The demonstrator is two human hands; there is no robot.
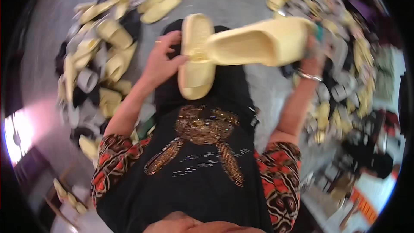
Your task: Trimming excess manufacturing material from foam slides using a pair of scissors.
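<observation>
My left hand [164, 58] grips a pale yellow slipper [197, 80] by its left edge, thumb on the near part and fingers along the side. That slipper points lengthwise away from me, over my black-clothed lap. In my right hand [314, 54], blurred by motion, is a second pale yellow slipper [241, 47], held at its toe end. It lies crosswise with its open foot bed turned up, and its heel end overlaps the first slipper's right edge. A small teal patch shows at the right fingers; I cannot make out what it is.
A heap of yellow, grey and black slippers [114, 34] lies on the grey floor to the left. Another heap [340, 90] spreads along the right. A wooden-legged stool or frame [60, 207] stands at the lower left, and boxes [340, 185] sit at the lower right.
</observation>
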